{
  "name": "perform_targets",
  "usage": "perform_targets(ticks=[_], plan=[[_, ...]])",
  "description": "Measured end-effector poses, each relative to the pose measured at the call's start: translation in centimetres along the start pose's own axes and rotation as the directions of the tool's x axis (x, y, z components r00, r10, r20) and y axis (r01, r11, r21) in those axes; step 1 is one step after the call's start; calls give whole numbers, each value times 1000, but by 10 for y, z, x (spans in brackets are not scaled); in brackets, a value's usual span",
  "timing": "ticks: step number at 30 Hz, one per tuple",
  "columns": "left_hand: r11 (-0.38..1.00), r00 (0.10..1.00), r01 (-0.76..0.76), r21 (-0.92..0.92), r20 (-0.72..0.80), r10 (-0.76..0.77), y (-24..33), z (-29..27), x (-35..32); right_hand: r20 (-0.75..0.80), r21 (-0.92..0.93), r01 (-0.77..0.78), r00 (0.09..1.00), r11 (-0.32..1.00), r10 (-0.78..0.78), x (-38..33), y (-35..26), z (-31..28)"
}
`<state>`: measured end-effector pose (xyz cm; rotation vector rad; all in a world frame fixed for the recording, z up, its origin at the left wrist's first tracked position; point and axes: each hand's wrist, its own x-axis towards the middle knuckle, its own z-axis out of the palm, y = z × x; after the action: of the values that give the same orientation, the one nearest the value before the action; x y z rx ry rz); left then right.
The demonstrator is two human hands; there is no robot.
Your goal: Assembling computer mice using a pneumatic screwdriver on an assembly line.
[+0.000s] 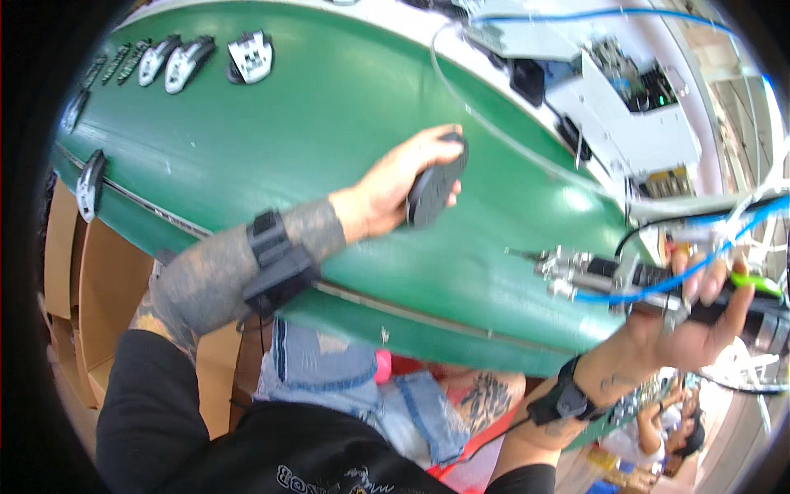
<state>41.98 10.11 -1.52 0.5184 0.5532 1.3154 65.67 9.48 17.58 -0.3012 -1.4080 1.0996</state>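
My left hand (pixel 403 177) is raised over the green mat, fingers closed around a dark, flat oval part (pixel 429 191) shaped like the shell of a computer mouse. Its dark flat face shows toward the right. At the right, my right hand (pixel 699 317) is wrapped round a powered screwdriver (pixel 625 280) with a black body and a silver metal nose. The thin tip points left across the mat, apart from the dark part. A blue hose (pixel 658 290) runs along the tool, and some of my fingers are hidden behind it.
The green work mat (pixel 329 107) covers the bench. White-and-black mouse-like shells (pixel 189 64) lie at the far left, another (pixel 90 185) near the front edge. A white machine (pixel 634 123) stands far right, with a clear tube (pixel 510 140). Cardboard boxes (pixel 115 288) stand below left; another person (pixel 658 432) sits lower right.
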Motion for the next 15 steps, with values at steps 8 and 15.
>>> perform_targets(ticks=[8, 15], plan=[[968, 981, 171, -186, -60, -185, 2, 7, -10, 73, 230, -59, 996, 971, 43, 19, 31, 23], [964, 986, 147, -224, -45, -161, 4, 5, -6, -104, 165, 2, 994, 986, 16, 45, 45, 26]])
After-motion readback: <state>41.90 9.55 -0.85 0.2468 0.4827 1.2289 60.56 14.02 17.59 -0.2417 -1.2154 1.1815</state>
